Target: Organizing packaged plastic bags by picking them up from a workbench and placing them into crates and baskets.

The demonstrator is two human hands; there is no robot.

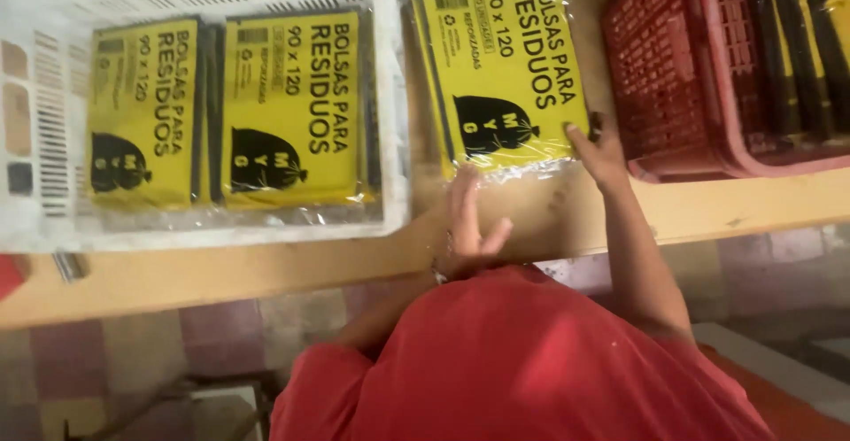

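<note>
The left hand [467, 220] lies flat with fingers spread at the near edge of a yellow, plastic-wrapped pack [500, 69] on the wooden bench [266, 273], seemingly to steady it. The right hand [595, 150] presses open fingertips on its corner, pinching nothing. Two like packs [230, 109] lie flat in a white crate [390, 184]; a red crate [691, 78] stands alongside

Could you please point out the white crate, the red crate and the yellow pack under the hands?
White crate [400, 96], head view, on its right wall.
Red crate [660, 69], head view, on its left wall.
Yellow pack [505, 60], head view, on its label's middle.
</note>
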